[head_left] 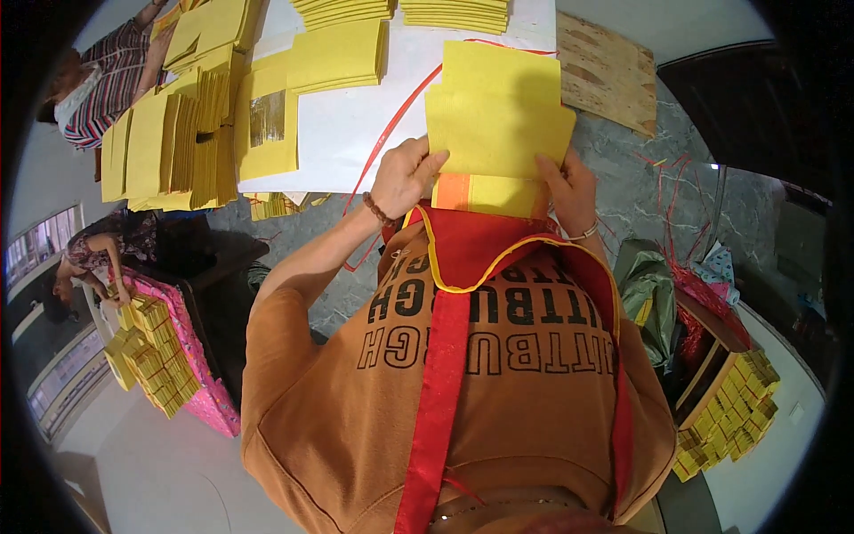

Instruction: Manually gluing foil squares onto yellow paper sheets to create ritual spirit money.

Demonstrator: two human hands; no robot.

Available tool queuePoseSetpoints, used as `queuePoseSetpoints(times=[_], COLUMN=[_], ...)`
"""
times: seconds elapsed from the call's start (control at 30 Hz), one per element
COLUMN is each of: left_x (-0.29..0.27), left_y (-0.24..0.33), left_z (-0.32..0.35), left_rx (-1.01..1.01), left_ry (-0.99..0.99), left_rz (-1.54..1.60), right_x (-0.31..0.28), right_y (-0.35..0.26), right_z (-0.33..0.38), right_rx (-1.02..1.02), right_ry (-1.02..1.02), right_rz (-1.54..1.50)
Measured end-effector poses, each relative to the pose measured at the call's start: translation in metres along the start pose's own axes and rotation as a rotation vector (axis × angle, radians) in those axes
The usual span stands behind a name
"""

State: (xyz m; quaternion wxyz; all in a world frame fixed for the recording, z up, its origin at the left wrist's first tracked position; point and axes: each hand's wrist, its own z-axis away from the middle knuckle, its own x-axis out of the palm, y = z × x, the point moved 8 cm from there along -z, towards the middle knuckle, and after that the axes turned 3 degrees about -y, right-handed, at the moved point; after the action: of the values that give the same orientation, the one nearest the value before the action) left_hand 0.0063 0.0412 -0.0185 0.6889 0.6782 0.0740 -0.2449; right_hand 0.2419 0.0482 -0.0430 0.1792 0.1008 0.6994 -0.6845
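Between both hands [405, 171] [572, 185] — yellow sheets [500, 116]

The yellow sheets [498, 120] look matt paper, the red strap [434, 392] glossy cloth.

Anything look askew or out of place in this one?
The yellow papers between the left hand and right hand look askew: their edges don't line up. Loose red strands straggle over the floor at right.

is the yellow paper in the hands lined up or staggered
Staggered: the yellow paper between the left hand and right hand shows uneven, offset edges.
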Motion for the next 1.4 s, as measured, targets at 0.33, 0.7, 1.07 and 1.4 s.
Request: queuePoseSetpoints(times=[0.33, 0.7, 1.07, 1.4], left_x=[0.009, 0.011, -0.010, 0.055], left_y=[-0.041, -0.030, 0.056, 0.036], left_z=[-0.014, -0.017, -0.010, 0.004], left_rx=[-0.254, -0.370, 0.280, 0.514], left_ry=[-0.029, 0.000, 0.173, -0.298], left_rz=[0.297, 0.506, -0.524, -0.820], right_x=[-0.003, -0.002, -0.005, 0.001], right_y=[-0.020, -0.003, -0.019, -0.027], right_z=[-0.011, -0.016, -0.019, -0.012], right_rx=[0.117, 0.102, 0.090, 0.026], right_ry=[0.089, 0.128, 0.135, 0.178], right_rz=[-0.012, 0.075, 0.224, 0.383])
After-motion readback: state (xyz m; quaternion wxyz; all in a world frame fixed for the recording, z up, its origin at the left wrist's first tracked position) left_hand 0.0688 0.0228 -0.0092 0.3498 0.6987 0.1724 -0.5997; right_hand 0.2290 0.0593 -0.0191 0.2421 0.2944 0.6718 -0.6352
